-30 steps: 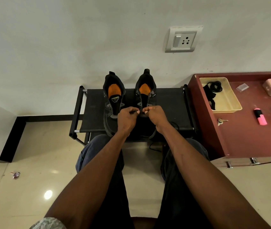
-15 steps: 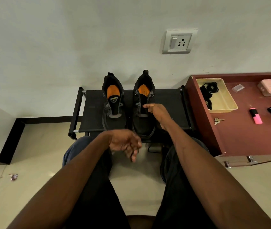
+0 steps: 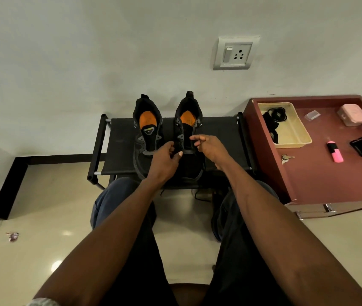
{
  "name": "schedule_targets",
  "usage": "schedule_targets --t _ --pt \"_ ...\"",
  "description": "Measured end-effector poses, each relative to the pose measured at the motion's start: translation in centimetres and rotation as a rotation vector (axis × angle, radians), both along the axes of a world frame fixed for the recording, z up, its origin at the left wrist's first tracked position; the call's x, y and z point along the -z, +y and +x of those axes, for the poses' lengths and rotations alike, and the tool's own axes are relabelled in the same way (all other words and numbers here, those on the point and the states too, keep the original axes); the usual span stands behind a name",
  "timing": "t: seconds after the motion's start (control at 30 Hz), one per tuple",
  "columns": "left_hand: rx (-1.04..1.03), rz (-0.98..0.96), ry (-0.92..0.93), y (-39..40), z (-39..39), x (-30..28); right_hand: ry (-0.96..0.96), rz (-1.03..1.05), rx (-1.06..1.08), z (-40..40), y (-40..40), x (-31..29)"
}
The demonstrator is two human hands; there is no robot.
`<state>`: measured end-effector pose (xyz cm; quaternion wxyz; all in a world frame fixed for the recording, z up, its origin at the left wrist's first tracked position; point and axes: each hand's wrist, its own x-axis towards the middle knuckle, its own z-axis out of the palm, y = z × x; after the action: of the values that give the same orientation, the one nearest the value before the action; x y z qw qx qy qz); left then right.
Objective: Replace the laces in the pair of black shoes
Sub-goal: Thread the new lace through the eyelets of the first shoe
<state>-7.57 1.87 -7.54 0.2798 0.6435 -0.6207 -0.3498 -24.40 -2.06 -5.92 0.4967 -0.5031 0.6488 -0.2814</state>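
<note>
Two hands at the right shoe

Two black shoes with orange insoles stand side by side on a low black rack against the wall, the left shoe unlaced. The left hand has its grip curled round a dark lace at the right shoe. The right hand pinches the shoe's other side, though what it holds cannot be told. More dark laces lie in a yellow tray on the red counter, near keys and a pink marker.
</note>
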Motion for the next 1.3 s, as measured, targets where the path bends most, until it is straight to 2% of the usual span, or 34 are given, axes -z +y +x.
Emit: schedule_targets --t 0.1,0.13,0.23,0.33,0.4,0.47,0.53,0.6,0.67,0.7,0.8,0.83,0.9,0.97,1.1,1.2,1.3 --pt "0.029 -0.039 -0.215 -0.6 -1.0 0.9 0.012 -0.014 -0.017 0.0 0.0 -0.2" --pt "0.006 -0.050 -0.225 -0.8 -1.2 0.9 0.019 -0.014 -0.024 0.0 -0.1 -0.2" --pt "-0.003 -0.054 -0.151 -0.6 -1.2 0.8 0.041 -0.019 -0.040 0.0 -0.3 -0.1" --pt "0.214 0.051 -0.049 0.4 -0.8 -0.4 0.044 -0.014 -0.018 0.0 -0.4 0.3" --pt "0.504 0.199 -0.067 1.5 -0.4 -1.3 0.048 -0.006 -0.009 -0.1 -0.5 0.3" --pt "0.810 0.502 -0.141 2.9 0.0 -0.8 0.048 0.000 -0.013 -0.1 -0.7 0.3" --pt "1.060 0.805 -0.380 4.1 0.9 0.9 0.041 0.003 -0.015 0.1 -0.7 0.2" --pt "1.142 0.925 -0.615 4.5 1.9 2.3 0.044 0.000 -0.008 0.1 -0.7 0.3" --pt "0.991 0.869 -0.617 3.6 2.6 2.2 0.052 -0.006 0.011 0.1 -0.6 0.3" --pt "0.851 0.775 -0.514 3.0 2.7 1.4 0.052 -0.009 0.031 0.1 -0.6 0.3" --pt "0.345 0.323 -0.057 1.8 2.4 -0.9 0.088 -0.036 0.108 -0.1 -0.5 0.2" --pt "0.208 0.178 0.041 1.5 2.0 -1.2 0.123 -0.044 0.114 -0.2 -0.4 0.2" --pt "0.057 -0.003 0.061 1.0 1.1 -1.1 0.224 -0.053 0.075 0.0 0.0 0.1" --pt "0.041 -0.022 -0.025 0.3 0.2 -0.3 0.316 -0.054 0.026 0.1 0.3 0.0" --pt "0.021 -0.013 -0.195 -0.6 -1.4 0.7 0.364 -0.031 0.032 0.0 0.5 -0.2" --pt "-0.050 -0.035 -0.160 -0.9 -1.7 1.0 0.431 -0.027 0.014 0.3 0.7 0.1" --pt "-0.011 -0.008 -0.114 -1.0 -1.6 0.7 0.500 -0.065 0.003 0.6 0.9 0.3"
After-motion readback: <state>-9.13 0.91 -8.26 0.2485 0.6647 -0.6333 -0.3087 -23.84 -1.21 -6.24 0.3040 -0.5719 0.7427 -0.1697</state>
